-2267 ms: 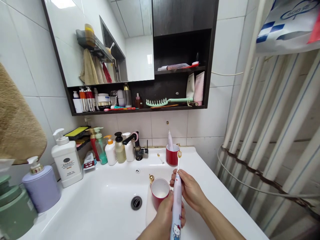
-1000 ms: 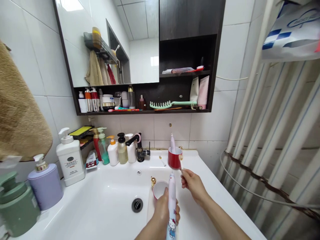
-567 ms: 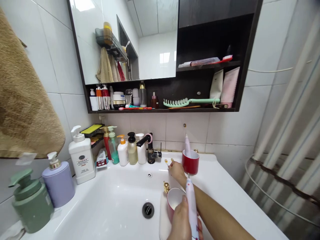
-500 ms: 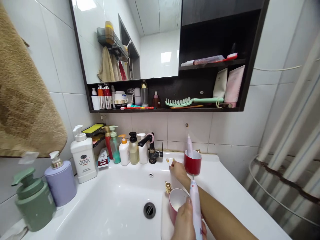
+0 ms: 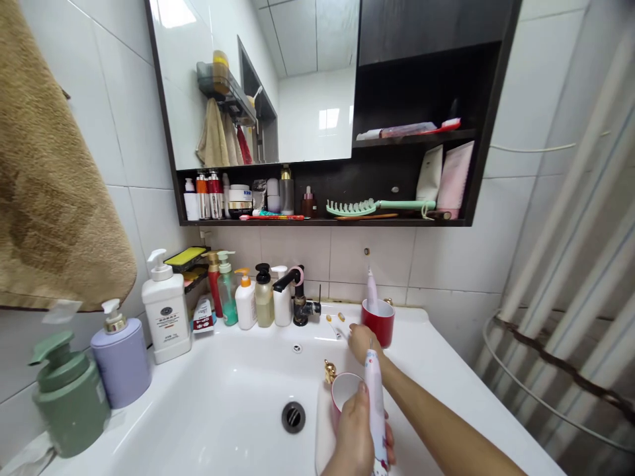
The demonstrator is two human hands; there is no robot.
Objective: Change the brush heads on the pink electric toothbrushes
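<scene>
My left hand (image 5: 354, 430) is closed round a pale pink electric toothbrush handle (image 5: 377, 413), held upright with a bare metal shaft at its top. Behind it a pink cup with a white inside (image 5: 342, 390) stands on the sink's right side, partly covered by that hand. My right hand (image 5: 360, 340) is by the back ledge, just left of a red cup (image 5: 380, 324) in which a second pale electric toothbrush handle (image 5: 372, 287) stands. Two small brush heads (image 5: 335, 318) lie on the ledge left of my right hand, whose fingers are mostly hidden.
A black faucet (image 5: 301, 301) rises behind the white basin (image 5: 233, 410). Several pump bottles (image 5: 245, 304) line the back and left rim. Overhead is a dark mirror cabinet (image 5: 421, 221) with a green hairbrush (image 5: 354, 207). White pipes (image 5: 560, 264) run at right.
My right hand has drawn back to the right, away from the brush heads, which now lie on the ledge. My left hand still holds the toothbrush handle. The view has shifted slightly.
</scene>
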